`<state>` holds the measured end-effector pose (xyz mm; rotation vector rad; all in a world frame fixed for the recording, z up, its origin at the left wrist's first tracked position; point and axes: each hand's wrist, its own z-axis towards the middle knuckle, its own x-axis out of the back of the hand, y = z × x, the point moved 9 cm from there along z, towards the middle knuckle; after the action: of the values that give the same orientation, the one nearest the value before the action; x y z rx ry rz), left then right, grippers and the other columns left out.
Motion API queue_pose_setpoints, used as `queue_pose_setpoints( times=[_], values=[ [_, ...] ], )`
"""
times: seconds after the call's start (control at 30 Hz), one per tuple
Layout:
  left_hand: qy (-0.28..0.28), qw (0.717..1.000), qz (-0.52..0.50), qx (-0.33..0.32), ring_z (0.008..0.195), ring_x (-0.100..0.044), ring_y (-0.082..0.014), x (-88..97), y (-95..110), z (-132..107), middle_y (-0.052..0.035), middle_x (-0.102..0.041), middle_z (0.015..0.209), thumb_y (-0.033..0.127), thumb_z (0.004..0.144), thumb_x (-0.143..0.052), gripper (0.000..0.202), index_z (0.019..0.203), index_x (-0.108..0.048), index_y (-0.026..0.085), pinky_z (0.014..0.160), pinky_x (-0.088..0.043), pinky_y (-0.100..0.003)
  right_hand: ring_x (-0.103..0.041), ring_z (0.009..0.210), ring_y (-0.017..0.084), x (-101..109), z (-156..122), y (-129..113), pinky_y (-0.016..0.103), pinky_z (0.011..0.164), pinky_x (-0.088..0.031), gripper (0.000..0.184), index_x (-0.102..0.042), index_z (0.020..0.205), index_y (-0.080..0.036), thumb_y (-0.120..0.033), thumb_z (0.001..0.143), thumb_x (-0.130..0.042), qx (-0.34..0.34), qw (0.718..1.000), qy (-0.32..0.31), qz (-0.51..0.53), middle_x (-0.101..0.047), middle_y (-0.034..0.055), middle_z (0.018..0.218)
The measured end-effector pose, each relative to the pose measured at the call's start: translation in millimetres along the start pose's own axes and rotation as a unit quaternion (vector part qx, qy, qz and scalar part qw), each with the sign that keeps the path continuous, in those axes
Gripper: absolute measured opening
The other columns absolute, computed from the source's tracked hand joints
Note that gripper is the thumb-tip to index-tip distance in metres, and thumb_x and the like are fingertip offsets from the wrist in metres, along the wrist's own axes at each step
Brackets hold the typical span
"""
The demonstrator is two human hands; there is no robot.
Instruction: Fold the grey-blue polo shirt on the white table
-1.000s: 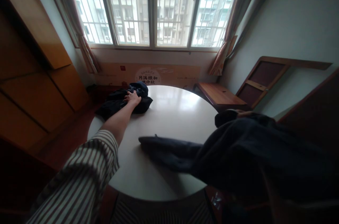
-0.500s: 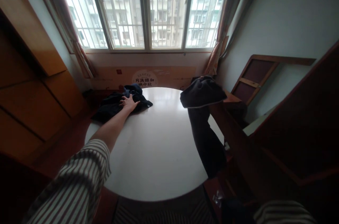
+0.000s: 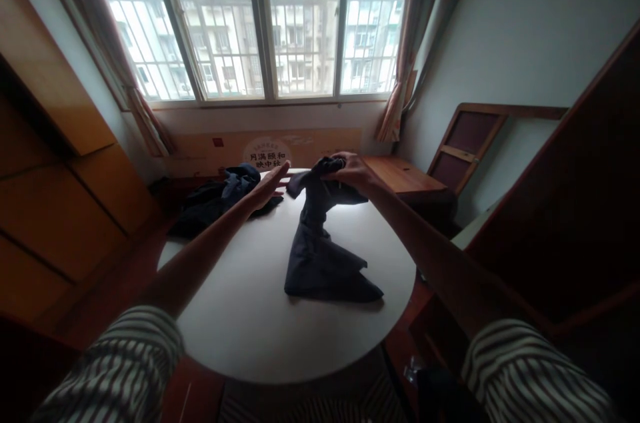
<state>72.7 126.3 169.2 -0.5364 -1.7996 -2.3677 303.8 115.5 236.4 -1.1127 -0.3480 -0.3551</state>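
A dark garment that looks like a pair of trousers (image 3: 325, 270) is bunched over the middle of the round white table (image 3: 235, 316). My right hand (image 3: 350, 171) grips its gathered upper end above the table's far side, while the lower part lies creased on the tabletop. Just left of the held end, my left hand (image 3: 271, 188) is open with fingers apart and holds nothing; whether it touches the cloth I cannot tell. Behind my left arm lies a heap of dark clothes (image 3: 200, 206), with a dark blue piece (image 3: 240, 182) on top.
A low wooden cabinet (image 3: 405, 175) stands beyond the table at the right. A printed cardboard panel (image 3: 310, 141) leans below the barred window (image 3: 295, 30). Wooden cupboards (image 3: 55, 230) line the left side, and a framed wooden piece (image 3: 465, 143) rests by the right wall.
My right hand has brought the trousers left from the table's right edge to its middle. My left hand has lifted off the clothes heap and moved right. The view has shifted slightly.
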Motion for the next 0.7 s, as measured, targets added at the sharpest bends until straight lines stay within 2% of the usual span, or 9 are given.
queue_pose_setpoints(
  times=[0.1,0.2,0.27,0.37,0.43,0.5,0.57,0.63,0.7],
  values=[
    [-0.083,0.996,0.000,0.016,0.083,-0.068,-0.0220,-25.2,-8.3,-15.0,-0.0125,-0.071,0.097,0.067,0.074,-0.070,0.079,0.131,-0.055,0.015,0.076,-0.050,-0.034,-0.066,0.084,0.022,-28.2,-20.5,27.5,0.035,0.076,-0.057,0.074,-0.064,0.113,-0.012,-0.017,0.044,-0.091,-0.068,0.988,-0.123,0.063,-0.068,0.0048,0.090],
    [-0.084,0.991,0.103,-0.031,0.076,-0.064,-0.0193,-28.7,-17.9,-30.1,-0.0080,-0.068,0.088,0.063,0.066,-0.077,0.077,0.124,-0.063,0.013,0.075,-0.050,-0.034,-0.067,0.087,0.022,-36.0,-33.3,30.4,0.034,0.077,-0.058,0.081,-0.060,0.120,-0.016,-0.011,0.044,-0.088,-0.065,0.963,-0.214,0.149,-0.069,0.0049,0.094],
    [-0.077,0.981,0.162,-0.072,0.088,-0.064,-0.0219,-32.5,-20.6,-42.4,-0.0089,-0.066,0.100,0.060,0.066,-0.078,0.076,0.127,-0.063,0.017,0.080,-0.051,-0.036,-0.067,0.089,0.021,-33.6,-36.2,24.6,0.035,0.080,-0.058,0.079,-0.057,0.123,-0.017,-0.011,0.049,-0.087,-0.048,0.951,-0.240,0.187,-0.069,0.0063,0.098],
    [-0.092,0.965,0.195,-0.148,0.108,-0.060,-0.0276,-49.0,-17.6,-63.3,-0.0108,-0.063,0.120,0.051,0.062,-0.084,0.074,0.126,-0.064,0.022,0.092,-0.049,-0.038,-0.066,0.095,0.022,-25.9,-36.5,11.0,0.037,0.087,-0.057,0.075,-0.053,0.128,-0.017,-0.017,0.060,-0.084,-0.010,0.954,-0.233,0.188,-0.069,0.0091,0.106],
    [-0.075,0.969,0.160,-0.171,0.101,-0.062,-0.0266,-51.1,-15.6,-71.8,-0.0091,-0.067,0.108,0.048,0.070,-0.078,0.049,0.109,-0.071,0.019,0.090,-0.050,-0.036,-0.064,0.102,0.023,-19.9,-38.0,1.7,0.039,0.092,-0.054,0.070,-0.052,0.130,-0.017,-0.020,0.067,-0.081,0.024,0.963,-0.225,0.144,-0.068,0.0108,0.113],
    [-0.020,0.985,0.087,-0.150,0.080,-0.063,-0.0210,-36.2,-16.5,-72.9,-0.0047,-0.067,0.083,0.048,0.081,-0.067,0.034,0.091,-0.071,0.016,0.074,-0.052,-0.031,-0.061,0.110,0.025,-14.0,-42.8,-3.4,0.039,0.097,-0.052,0.065,-0.054,0.131,-0.018,-0.024,0.071,-0.079,0.052,0.968,-0.237,0.070,-0.065,0.0109,0.120],
    [0.051,0.991,0.011,-0.121,0.066,-0.059,-0.0160,-8.8,-15.1,-72.6,-0.0009,-0.063,0.070,0.049,0.087,-0.058,0.035,0.087,-0.067,0.015,0.061,-0.048,-0.026,-0.058,0.115,0.026,-9.5,-51.3,1.0,0.039,0.099,-0.050,0.067,-0.056,0.132,-0.020,-0.026,0.070,-0.080,0.053,0.957,-0.285,-0.014,-0.062,0.0097,0.125],
    [0.109,0.986,-0.063,-0.106,0.064,-0.058,-0.0146,23.2,-6.5,-75.0,0.0001,-0.062,0.070,0.048,0.089,-0.055,0.033,0.091,-0.064,0.016,0.058,-0.048,-0.025,-0.056,0.118,0.028,-4.3,-62.8,13.5,0.037,0.098,-0.051,0.076,-0.055,0.136,-0.022,-0.025,0.065,-0.083,0.021,0.933,-0.352,-0.067,-0.060,0.0091,0.129],
    [0.150,0.976,-0.126,-0.097,0.070,-0.061,-0.0152,54.7,7.1,-80.9,-0.0003,-0.064,0.074,0.046,0.090,-0.056,0.030,0.094,-0.063,0.017,0.063,-0.050,-0.026,-0.057,0.116,0.027,2.9,-75.0,23.9,0.035,0.095,-0.053,0.084,-0.051,0.140,-0.022,-0.023,0.062,-0.083,-0.023,0.909,-0.411,-0.071,-0.058,0.0099,0.131]
  ],
)
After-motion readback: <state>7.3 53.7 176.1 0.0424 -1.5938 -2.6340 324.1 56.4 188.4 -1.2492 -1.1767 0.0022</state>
